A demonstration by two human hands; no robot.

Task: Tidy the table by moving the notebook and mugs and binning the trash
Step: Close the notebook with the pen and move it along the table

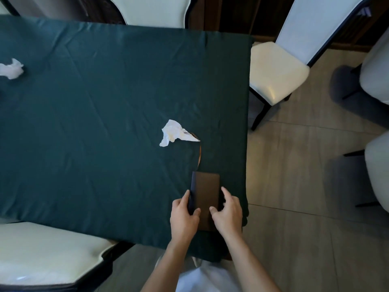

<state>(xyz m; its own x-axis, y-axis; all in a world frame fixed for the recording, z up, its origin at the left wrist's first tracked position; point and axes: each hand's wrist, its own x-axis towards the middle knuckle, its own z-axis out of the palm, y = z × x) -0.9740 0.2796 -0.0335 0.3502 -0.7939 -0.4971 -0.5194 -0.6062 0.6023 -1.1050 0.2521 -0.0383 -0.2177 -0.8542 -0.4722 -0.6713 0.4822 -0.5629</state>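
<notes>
A dark brown notebook point(207, 190) lies near the right front corner of the green-clothed table point(105, 102). A thin brown ribbon point(200, 153) curves away from its far end. My left hand point(184, 216) grips the notebook's left edge and my right hand point(228, 211) grips its right edge, thumbs on the cover. A crumpled white paper point(173, 132) rests on the cloth just beyond the ribbon. Another crumpled white paper point(11, 68) sits at the far left edge of the view. No mugs are in view.
White upholstered chairs stand around the table: one at the front left point(48, 256), one at the far side point(151, 9), one at the right point(277, 70). Grey chairs point(376, 175) stand further right on the tiled floor point(294, 165).
</notes>
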